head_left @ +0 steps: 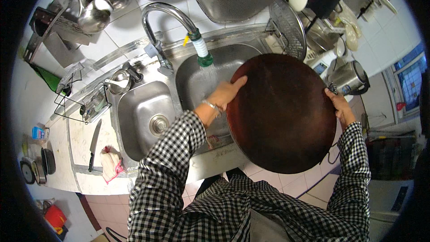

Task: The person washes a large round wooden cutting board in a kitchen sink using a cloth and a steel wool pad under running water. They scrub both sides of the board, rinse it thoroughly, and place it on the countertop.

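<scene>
A large, round, dark-brown pan [282,117] is held up at a tilt over the right basin and its front edge. My left hand [226,95] grips its left rim, thumb on the broad dark face and fingers hidden behind. On the opposite rim is my right hand [337,104], with a metal scouring pad [332,88] at its fingertips. Water runs from the green-and-white nozzle [202,52] of the chrome faucet [163,10] into the right sink basin [195,84], left of the pan.
The left basin [134,117] has a drain strainer [159,125]. A kitchen knife [94,144] and a pale cloth [111,164] lie on the left counter. A wire rack [84,104] stands behind them. A perforated strainer [289,27] and a metal kettle [347,75] are at the right.
</scene>
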{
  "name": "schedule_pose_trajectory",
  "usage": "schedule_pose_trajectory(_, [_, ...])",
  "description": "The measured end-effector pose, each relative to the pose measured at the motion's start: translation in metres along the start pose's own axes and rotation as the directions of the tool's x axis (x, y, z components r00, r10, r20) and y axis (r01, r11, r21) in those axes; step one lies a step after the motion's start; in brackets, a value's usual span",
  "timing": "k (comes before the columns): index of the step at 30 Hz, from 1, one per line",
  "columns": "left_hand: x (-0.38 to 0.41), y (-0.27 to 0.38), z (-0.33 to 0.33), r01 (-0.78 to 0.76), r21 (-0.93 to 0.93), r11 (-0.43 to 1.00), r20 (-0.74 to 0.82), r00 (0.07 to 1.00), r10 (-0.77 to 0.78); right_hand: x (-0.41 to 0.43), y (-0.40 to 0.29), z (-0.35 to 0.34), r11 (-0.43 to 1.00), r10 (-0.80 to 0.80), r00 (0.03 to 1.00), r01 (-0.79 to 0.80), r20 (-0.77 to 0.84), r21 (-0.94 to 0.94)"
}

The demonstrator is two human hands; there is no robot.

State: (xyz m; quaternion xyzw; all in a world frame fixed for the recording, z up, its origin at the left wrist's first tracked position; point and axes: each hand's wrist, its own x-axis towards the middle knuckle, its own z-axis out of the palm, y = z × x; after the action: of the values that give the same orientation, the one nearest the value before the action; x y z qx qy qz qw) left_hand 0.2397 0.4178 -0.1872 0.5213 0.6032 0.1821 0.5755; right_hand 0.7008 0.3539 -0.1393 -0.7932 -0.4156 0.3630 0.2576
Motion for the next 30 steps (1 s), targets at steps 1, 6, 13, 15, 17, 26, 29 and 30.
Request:
schedule_pose_trajectory(1, [-0.006, 0.015, -0.003, -0.038, 0.030, 0.999, -0.022, 0.999, 0.039, -0.016, -0.002, 0.006, 0.989, -0.014, 0.998, 0.024, -0.068, 0.144])
schedule_pose_trajectory(6, [-0.033, 0.094, -0.021, -0.270, 0.235, 0.934, -0.055, 0.955, 0.291, -0.045, 0.015, 0.000, 0.854, 0.008, 0.998, 0.025, -0.060, 0.519])
schedule_pose_trajectory(13, [-0.063, 0.165, -0.048, -0.682, 0.415, 0.602, -0.124, 0.614, 0.780, -0.075, -0.015, 0.040, 0.495, -0.068, 0.948, 0.302, -0.311, 0.815])
schedule_pose_trajectory(15, [-0.103, 0.171, -0.053, -0.692, 0.400, 0.601, -0.141, 0.602, 0.786, -0.078, -0.031, 0.056, 0.396, -0.091, 0.906, 0.413, -0.413, 0.820])
schedule_pose_trajectory(17, [-0.120, 0.163, -0.054, -0.768, 0.462, 0.444, -0.150, 0.425, 0.893, -0.090, -0.056, 0.076, 0.389, -0.049, 0.869, 0.470, -0.492, 0.792])
schedule_pose_trajectory(26, [-0.153, 0.064, -0.071, -0.706, 0.694, 0.141, -0.037, 0.160, 0.986, -0.029, -0.041, 0.146, -0.029, -0.133, 0.923, 0.361, -0.362, 0.932])
schedule_pose_trajectory(29, [-0.150, 0.033, -0.075, -0.671, 0.712, 0.207, -0.001, 0.294, 0.956, -0.001, -0.002, 0.169, -0.330, -0.673, 0.670, 0.108, -0.314, 0.938])
schedule_pose_trajectory(30, [-0.154, 0.020, -0.078, -0.634, 0.722, 0.276, -0.006, 0.394, 0.919, -0.015, -0.017, 0.179, -0.341, -0.563, 0.761, 0.141, -0.322, 0.929])
